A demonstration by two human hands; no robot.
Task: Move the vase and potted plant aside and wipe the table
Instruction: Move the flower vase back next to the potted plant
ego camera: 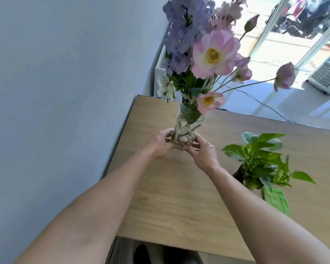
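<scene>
A clear glass vase (187,128) with pebbles in its base holds pink, purple and white flowers and stands on the wooden table (170,197) near its far left side. My left hand (161,144) grips the vase's base from the left and my right hand (203,153) grips it from the right. A leafy green potted plant (261,161) stands on the table to the right of the vase. A green cloth (276,201) lies just in front of the plant, partly hidden by my right forearm.
A pale wall runs along the table's left edge. Beyond the far edge are a white cabinet (158,73), a cable on the floor, a white grilled unit (328,75) and a glass door with motorbikes outside.
</scene>
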